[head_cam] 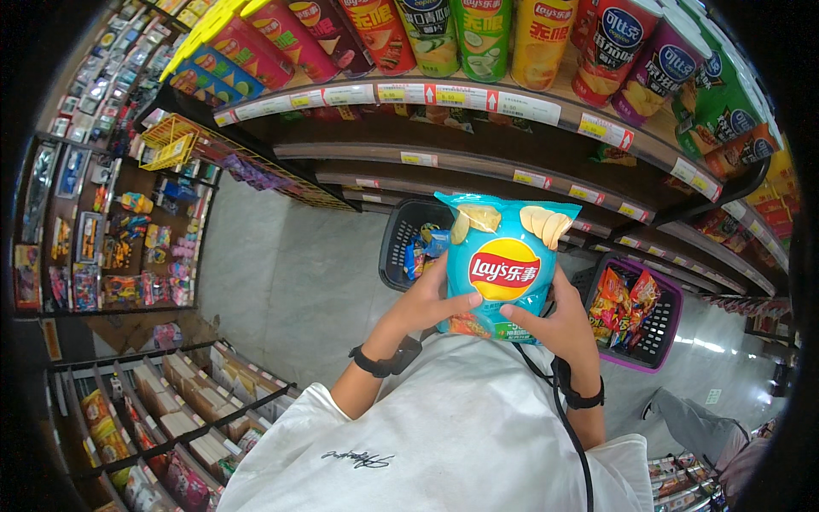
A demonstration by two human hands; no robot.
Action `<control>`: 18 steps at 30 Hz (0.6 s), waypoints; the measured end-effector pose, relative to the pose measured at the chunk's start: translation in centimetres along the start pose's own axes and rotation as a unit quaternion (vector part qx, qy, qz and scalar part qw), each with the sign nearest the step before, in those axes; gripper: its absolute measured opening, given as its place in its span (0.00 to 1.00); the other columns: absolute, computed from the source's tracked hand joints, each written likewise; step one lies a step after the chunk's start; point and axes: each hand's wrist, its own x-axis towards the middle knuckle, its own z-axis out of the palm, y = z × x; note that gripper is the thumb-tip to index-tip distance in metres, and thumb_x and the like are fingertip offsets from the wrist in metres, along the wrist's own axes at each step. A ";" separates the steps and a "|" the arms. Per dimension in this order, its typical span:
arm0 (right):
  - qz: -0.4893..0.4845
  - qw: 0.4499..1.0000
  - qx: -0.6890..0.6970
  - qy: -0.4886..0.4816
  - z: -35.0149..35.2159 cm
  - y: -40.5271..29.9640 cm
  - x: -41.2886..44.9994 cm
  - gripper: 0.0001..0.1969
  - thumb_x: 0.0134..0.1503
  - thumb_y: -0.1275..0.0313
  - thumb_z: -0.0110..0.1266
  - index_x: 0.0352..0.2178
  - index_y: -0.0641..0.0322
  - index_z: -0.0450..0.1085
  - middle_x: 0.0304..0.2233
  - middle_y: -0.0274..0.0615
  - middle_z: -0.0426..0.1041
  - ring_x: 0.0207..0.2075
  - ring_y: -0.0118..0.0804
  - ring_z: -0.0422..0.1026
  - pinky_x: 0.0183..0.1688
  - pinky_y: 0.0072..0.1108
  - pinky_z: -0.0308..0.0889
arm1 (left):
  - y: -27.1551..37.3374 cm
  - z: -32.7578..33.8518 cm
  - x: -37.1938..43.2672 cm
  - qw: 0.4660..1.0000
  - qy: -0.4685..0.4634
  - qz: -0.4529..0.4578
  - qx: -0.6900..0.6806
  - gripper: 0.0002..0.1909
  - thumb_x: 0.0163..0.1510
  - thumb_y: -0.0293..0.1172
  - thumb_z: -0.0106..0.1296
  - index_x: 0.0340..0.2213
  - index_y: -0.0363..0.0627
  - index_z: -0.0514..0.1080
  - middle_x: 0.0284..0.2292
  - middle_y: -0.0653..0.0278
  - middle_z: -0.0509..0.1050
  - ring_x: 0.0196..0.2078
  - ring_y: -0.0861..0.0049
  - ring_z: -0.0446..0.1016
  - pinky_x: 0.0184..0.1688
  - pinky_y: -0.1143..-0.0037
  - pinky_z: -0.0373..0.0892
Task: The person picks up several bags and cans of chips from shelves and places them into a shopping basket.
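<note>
A teal bag of Lay's potato chips point(502, 256) is held upright close to my chest, its front facing the camera. My left hand point(432, 301) grips its left side and my right hand point(556, 317) its right side. Both thumbs press on the lower front of the bag, and the other fingers are partly hidden along its sides and behind it. Beyond the bag on the left stands a dark shopping basket point(391, 246) with blue and yellow packets. To the right is a purple-rimmed basket point(668, 339) holding orange and red snack packets.
A curved shelf point(358, 95) ahead carries chip canisters point(483, 38) above price tags. Lower shelves point(358, 153) run beneath it. A yellow wire rack point(169, 144) and goods shelves point(115, 217) stand left. Another person point(697, 425) is at the lower right. A black cable point(569, 435) hangs across my shirt.
</note>
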 end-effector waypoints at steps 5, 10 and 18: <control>0.008 1.000 0.003 -0.003 0.3 -0.1 -0.2 0.40 0.54 0.64 0.79 0.62 0.68 0.67 0.52 0.50 0.83 0.50 0.38 0.83 0.54 0.30 0.78 | -1.1 -0.1 -0.1 1.000 0.019 0.002 0.006 0.47 0.63 0.43 0.67 0.73 0.38 0.55 0.66 0.51 0.68 0.68 0.64 0.67 0.71 0.63 0.65; 0.014 1.000 0.004 -0.002 0.4 -0.2 -0.3 0.37 0.56 0.65 0.77 0.62 0.68 0.68 0.51 0.49 0.84 0.49 0.37 0.83 0.53 0.30 0.78 | -0.7 0.3 0.0 0.999 0.035 -0.016 0.005 0.43 0.65 0.43 0.67 0.71 0.39 0.58 0.64 0.52 0.71 0.67 0.65 0.69 0.69 0.64 0.67; 0.025 1.000 0.000 -0.012 0.7 -0.5 -0.3 0.35 0.57 0.64 0.76 0.61 0.68 0.69 0.50 0.49 0.84 0.48 0.36 0.84 0.52 0.29 0.79 | -0.5 0.6 0.0 0.997 0.074 -0.015 0.004 0.36 0.66 0.40 0.65 0.67 0.39 0.63 0.61 0.56 0.76 0.62 0.69 0.75 0.64 0.66 0.73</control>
